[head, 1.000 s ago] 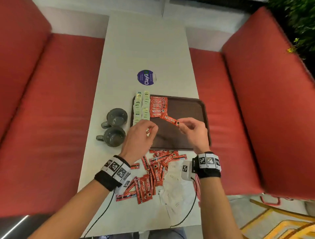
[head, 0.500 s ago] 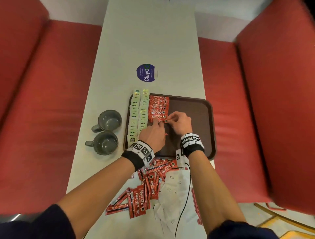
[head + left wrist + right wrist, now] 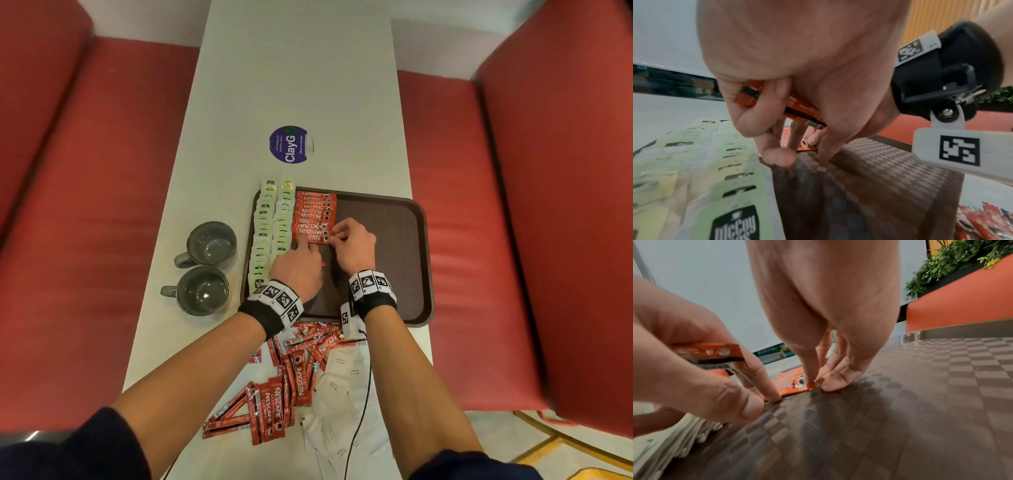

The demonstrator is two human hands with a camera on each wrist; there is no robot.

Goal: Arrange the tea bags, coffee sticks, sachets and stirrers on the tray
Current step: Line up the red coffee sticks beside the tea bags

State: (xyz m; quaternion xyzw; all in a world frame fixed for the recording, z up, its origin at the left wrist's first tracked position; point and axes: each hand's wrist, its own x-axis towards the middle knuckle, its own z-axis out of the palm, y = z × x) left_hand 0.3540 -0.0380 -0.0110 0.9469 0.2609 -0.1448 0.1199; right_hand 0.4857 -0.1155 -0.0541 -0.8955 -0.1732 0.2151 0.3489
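both hands work on the brown tray (image 3: 394,219), at the near end of the row of red coffee sticks (image 3: 313,216). left hand (image 3: 299,267) has its lower fingers curled round one spare coffee stick (image 3: 797,110) held against the palm, while its index finger points forward and presses the near edge of the nearest stick in the row (image 3: 791,386). right hand (image 3: 352,246) has its thumb and fingertips (image 3: 830,382) set down on the right end of that same stick, pressing it onto the tray rather than wrapping it.

counted from the head view: two columns of pale green tea bags (image 3: 270,236) run along the tray's left side, touching each other; the overlapping bags are too many and too blurred to count. just right of them lies one column of overlapping sticks, about eight. two grey mugs (image 3: 205,267) stand side by side on the white table (image 3: 301,75), left of the tray. one round purple sticker (image 3: 290,144) lies beyond the tray. near the table's front edge sits one loose heap of red sticks (image 3: 291,377), well over ten, touching one heap of white sugar sachets (image 3: 337,394).
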